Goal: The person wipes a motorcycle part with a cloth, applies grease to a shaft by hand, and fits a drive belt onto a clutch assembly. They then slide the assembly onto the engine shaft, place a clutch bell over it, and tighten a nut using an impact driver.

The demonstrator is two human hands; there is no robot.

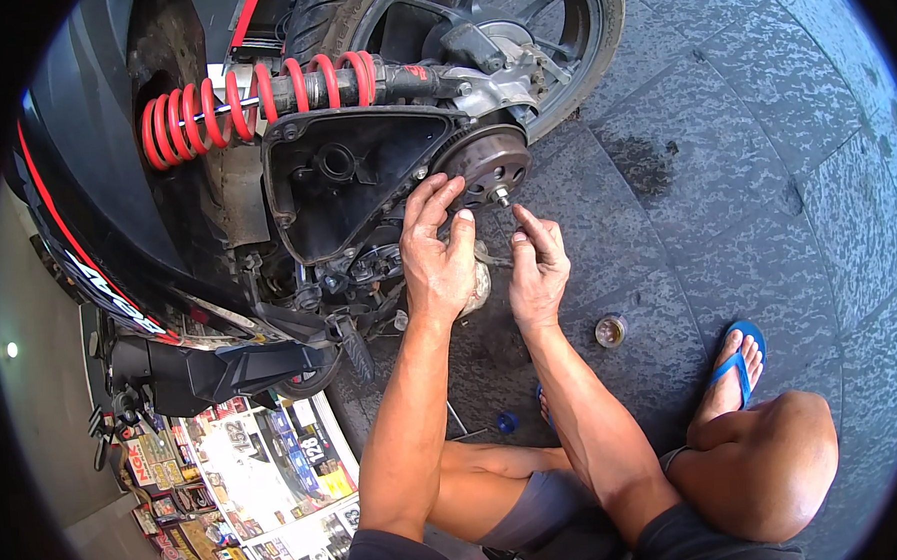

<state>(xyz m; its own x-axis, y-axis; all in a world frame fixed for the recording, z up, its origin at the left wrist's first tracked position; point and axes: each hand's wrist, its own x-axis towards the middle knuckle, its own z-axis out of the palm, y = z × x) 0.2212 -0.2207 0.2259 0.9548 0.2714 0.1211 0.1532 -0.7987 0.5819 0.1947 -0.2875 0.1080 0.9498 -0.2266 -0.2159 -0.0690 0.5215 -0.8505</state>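
Observation:
On the side of a scooter lying across my view, a round brown clutch drum (491, 158) with holes in its face surrounds a shiny threaded shaft end (501, 194). My left hand (437, 255) is at the drum's lower rim, its fingers stretched and the thumb apart, with nothing seen in it. Just below the shaft end is my right hand (538, 276), fingers curled and index finger and thumb close together. Whatever they may pinch is too small to make out. Left of the drum is an open black housing (364, 179). Behind my hands a pale, dirty lump (479, 287) is partly hidden.
Above the housing runs a red coil spring (208, 115), and the rear wheel (599, 48) is beyond it. A small round jar (611, 330) stands on the dark tiled floor (766, 216) to the right. A blue ring-shaped thing (508, 422) lies near my legs. A sticker-covered display case (277, 468) is at lower left.

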